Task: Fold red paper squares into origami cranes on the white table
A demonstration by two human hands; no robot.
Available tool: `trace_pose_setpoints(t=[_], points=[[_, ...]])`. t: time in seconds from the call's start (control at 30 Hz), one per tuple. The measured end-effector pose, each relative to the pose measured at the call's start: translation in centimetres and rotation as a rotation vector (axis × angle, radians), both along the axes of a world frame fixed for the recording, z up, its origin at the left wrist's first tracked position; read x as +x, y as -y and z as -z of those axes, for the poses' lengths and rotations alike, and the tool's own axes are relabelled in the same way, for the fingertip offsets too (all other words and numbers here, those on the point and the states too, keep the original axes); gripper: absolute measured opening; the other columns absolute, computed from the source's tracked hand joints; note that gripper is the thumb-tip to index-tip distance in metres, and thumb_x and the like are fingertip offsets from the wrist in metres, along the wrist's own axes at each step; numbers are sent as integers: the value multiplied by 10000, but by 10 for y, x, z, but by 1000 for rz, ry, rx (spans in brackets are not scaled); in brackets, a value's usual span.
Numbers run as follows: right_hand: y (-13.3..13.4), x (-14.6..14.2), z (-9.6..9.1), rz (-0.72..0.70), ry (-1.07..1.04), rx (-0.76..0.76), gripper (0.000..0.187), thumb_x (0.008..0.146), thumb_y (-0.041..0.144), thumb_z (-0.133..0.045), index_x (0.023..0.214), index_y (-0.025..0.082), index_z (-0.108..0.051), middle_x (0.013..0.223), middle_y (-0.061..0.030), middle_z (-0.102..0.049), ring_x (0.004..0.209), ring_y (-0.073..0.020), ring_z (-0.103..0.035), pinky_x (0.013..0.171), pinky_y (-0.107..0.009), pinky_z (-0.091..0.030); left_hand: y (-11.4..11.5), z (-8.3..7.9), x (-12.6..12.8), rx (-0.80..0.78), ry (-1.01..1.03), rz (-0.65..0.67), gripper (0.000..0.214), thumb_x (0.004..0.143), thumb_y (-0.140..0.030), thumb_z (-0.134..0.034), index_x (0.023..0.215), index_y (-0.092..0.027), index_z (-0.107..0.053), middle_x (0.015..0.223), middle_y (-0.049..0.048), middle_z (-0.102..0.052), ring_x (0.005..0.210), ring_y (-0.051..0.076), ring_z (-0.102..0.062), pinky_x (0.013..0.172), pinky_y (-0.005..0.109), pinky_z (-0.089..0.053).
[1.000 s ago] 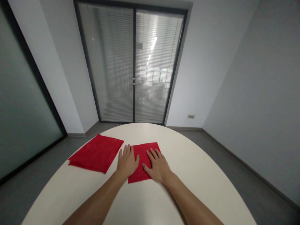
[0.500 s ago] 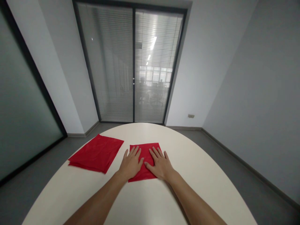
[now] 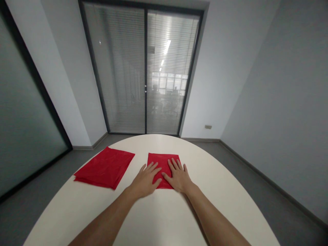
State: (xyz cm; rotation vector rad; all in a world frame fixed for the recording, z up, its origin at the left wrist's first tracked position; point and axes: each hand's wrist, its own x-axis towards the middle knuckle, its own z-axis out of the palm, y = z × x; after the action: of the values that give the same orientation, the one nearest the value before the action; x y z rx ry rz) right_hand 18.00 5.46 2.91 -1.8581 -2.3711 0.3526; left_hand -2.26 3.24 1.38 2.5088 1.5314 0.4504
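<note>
A small folded red cloth (image 3: 160,160) lies on the white round table (image 3: 220,198) just ahead of me. My left hand (image 3: 146,179) rests flat on its near left part, fingers stretched and slightly spread. My right hand (image 3: 179,176) lies flat on the near right part, fingers also stretched out. Both palms press down on the cloth and hold nothing. To the left, apart from the hands, lies a larger stack of folded red cloths (image 3: 105,167).
Glass doors with blinds (image 3: 145,71) stand beyond the table's far edge. A frosted glass wall (image 3: 23,112) runs along the left and a grey wall (image 3: 282,95) along the right. Grey floor surrounds the table.
Both hands have slid forward and to the right, and the small red cloth under them has shifted away from me and rightwards. The larger stack has stayed put.
</note>
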Motion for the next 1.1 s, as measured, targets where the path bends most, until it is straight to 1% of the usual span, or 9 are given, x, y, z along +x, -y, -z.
trace_pose_setpoints(t=[0.1, 0.17, 0.37, 0.47, 0.6, 0.77, 0.93, 1.0, 1.1], points=[[-2, 7, -4, -56, -22, -29, 848, 953, 713, -340, 1606, 186, -220, 1687, -101, -101, 1557, -362, -26, 1224, -589, -3, -1, 0, 0, -8, -28, -39, 584, 1000, -489, -406, 1522, -229, -426, 1620, 93, -359, 1519, 288, -283, 1247, 557, -148], [-4, 15, -6, -132, -51, -25, 826, 950, 708, -371, 1592, 196, -279, 1680, -99, -160, 1557, -354, -49, 1229, -579, 2, -2, 1, 0, 2, -37, -82, 581, 1003, -472, -395, 1524, -216, -424, 1622, 97, -355, 1518, 292, -284, 1247, 559, -144], [-12, 30, -2, -267, -243, 111, 552, 945, 521, -555, 1411, 228, -587, 1530, -105, -499, 1446, -266, -403, 1230, -487, -167, -7, 5, 0, 90, -11, -222, 541, 976, -405, -458, 1453, -157, -518, 1565, 135, -450, 1462, 311, -383, 1235, 555, -200], [-16, 30, 3, -265, -306, 148, 483, 943, 463, -582, 1350, 213, -646, 1457, -116, -577, 1395, -265, -470, 1209, -462, -234, -9, 5, 0, 157, 80, -157, 463, 956, -355, -505, 1376, -181, -591, 1486, 106, -552, 1378, 268, -491, 1225, 497, -270], [-20, 31, 9, -219, -337, 161, 465, 927, 441, -617, 1338, 226, -658, 1465, -128, -567, 1404, -310, -457, 1206, -541, -211, -9, 8, -1, 148, 159, -28, 451, 899, -418, -612, 1284, -188, -661, 1399, 102, -630, 1319, 271, -553, 1158, 434, -402], [-23, 31, 12, -220, -352, 163, 373, 927, 434, -617, 1248, 276, -722, 1456, -102, -579, 1412, -343, -441, 1188, -598, -213, -6, 9, 1, 131, 110, -53, 449, 910, -455, -603, 1268, -196, -682, 1429, 121, -605, 1355, 315, -527, 1170, 515, -365], [-20, 29, 10, -257, -339, 122, 610, 872, 576, -647, 1385, 247, -616, 1504, -125, -524, 1457, -372, -365, 1193, -650, -143, -7, 10, 1, 116, 64, -96, 579, 929, -537, -560, 1392, -192, -590, 1506, 144, -522, 1431, 354, -432, 1183, 599, -287], [-20, 30, 9, -281, -336, 103, 687, 843, 623, -661, 1415, 249, -585, 1523, -128, -501, 1466, -375, -349, 1195, -655, -123, -9, 12, 1, 127, 61, -123, 540, 950, -504, -538, 1388, -193, -596, 1504, 143, -525, 1433, 347, -431, 1189, 593, -276], [-20, 29, 9, -284, -333, 98, 684, 838, 603, -678, 1419, 256, -579, 1523, -129, -500, 1458, -369, -367, 1192, -658, -125, -10, 13, 1, 143, 62, -146, 480, 974, -449, -513, 1363, -188, -620, 1485, 143, -548, 1411, 341, -458, 1186, 578, -287]])
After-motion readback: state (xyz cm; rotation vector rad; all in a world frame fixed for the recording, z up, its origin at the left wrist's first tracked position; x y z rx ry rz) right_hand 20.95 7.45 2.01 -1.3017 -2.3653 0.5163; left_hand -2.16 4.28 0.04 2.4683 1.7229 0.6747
